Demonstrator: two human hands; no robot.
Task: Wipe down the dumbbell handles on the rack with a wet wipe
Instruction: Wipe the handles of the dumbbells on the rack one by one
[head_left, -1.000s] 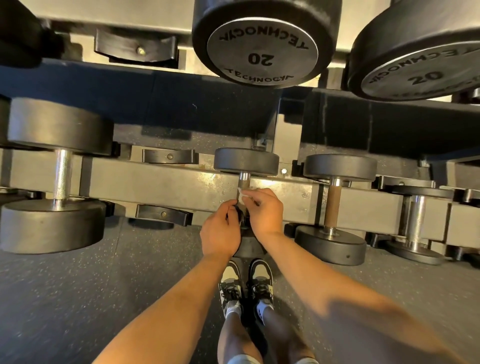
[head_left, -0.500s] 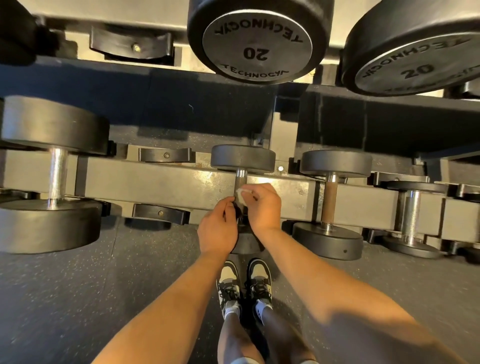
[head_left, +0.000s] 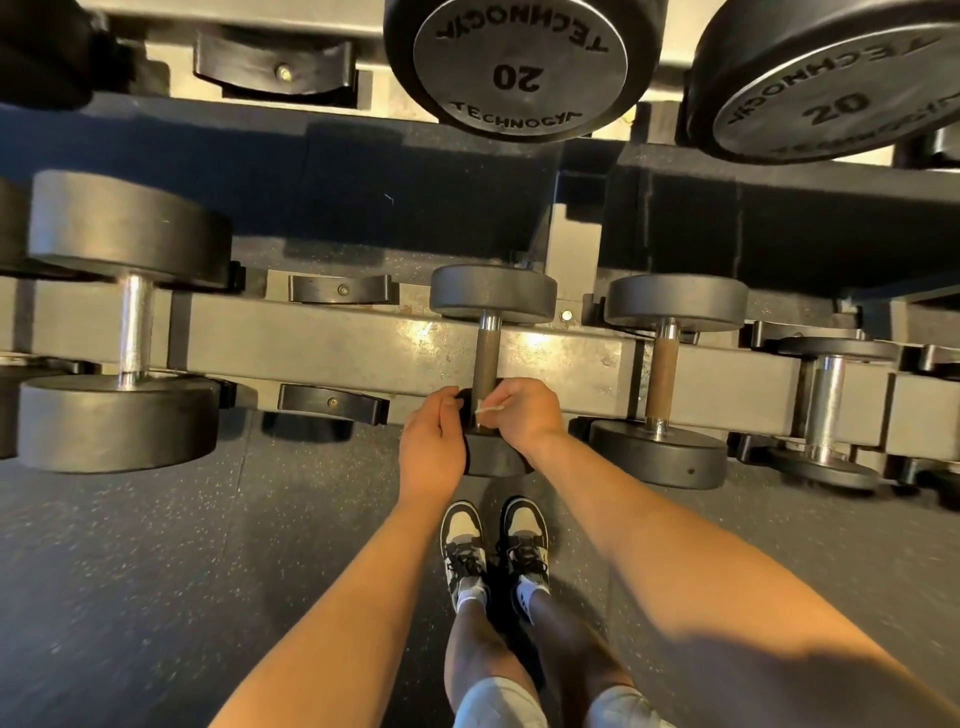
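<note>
- My right hand (head_left: 524, 415) is pinching the wet wipe (head_left: 491, 409) against the near end of the handle (head_left: 485, 358). Only a thin pale strip of the wipe is showing past my fingers; the rest is hiding inside my grip.
- My left hand (head_left: 431, 441) is curling its fingers onto the near head of the same dumbbell (head_left: 493, 293) and gripping its edge. My fingertips are tucking out of sight behind that head.
- Both hands are covering most of the near head, so only a dark curved sliver is peeking out below my wrists.
- The dumbbell is lying across the lower rail of the rack (head_left: 332, 348), with its far head sitting fully in view.
- The handle is looking brown and rough along its middle, with a bright, smooth metal collar shining at the far end.
- The heads are showing as matte black discs, and the rail is showing as scuffed grey metal catching warm glare.
- A neighbouring dumbbell (head_left: 665, 374) with a similar brown grip is resting just to the right.
- A big chrome-handled dumbbell (head_left: 119, 421) is sitting well to the left, with the frame edge cutting off another one beyond it.
- Two round end plates (head_left: 519, 67) marked 20 are hanging above, the right one running out of frame.
- My shoes (head_left: 467, 540) are standing on speckled rubber floor (head_left: 156, 571).
</note>
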